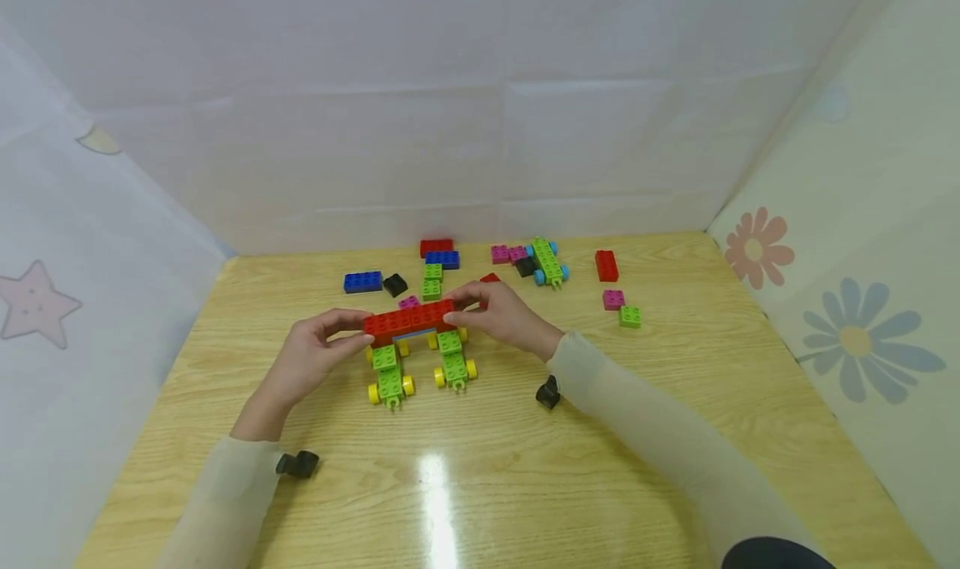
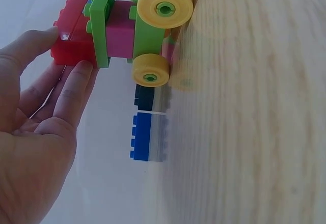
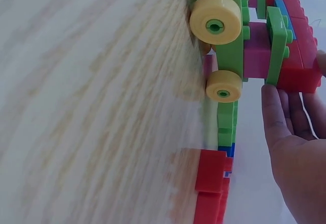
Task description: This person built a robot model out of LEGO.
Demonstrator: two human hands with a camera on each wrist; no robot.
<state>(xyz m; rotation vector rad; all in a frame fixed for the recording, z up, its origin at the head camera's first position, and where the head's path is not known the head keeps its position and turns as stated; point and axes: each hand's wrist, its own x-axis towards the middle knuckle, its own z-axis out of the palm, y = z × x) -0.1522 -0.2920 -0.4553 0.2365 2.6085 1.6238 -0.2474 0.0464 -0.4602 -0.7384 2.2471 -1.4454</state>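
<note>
A long red row of bricks (image 1: 408,321) spans two green wheeled bases with yellow wheels, the left base (image 1: 390,381) and the right base (image 1: 454,369). My left hand (image 1: 311,356) pinches the left end of the row between thumb and fingers. At the opposite end, my right hand (image 1: 498,315) grips the red brick (image 3: 300,76) the same way. A blue brick (image 1: 415,334) shows under the middle of the row. In the left wrist view a green plate (image 2: 103,25) and a pink brick (image 2: 120,30) sit between the red brick (image 2: 74,46) and the wheels.
Behind the hands lie blue bricks (image 1: 363,282), a black brick (image 1: 394,284), green bricks (image 1: 432,289) and a red brick (image 1: 437,247). A green base with blue wheels (image 1: 547,261) stands back right, near another red brick (image 1: 607,266). White sheets (image 1: 480,152) enclose the table.
</note>
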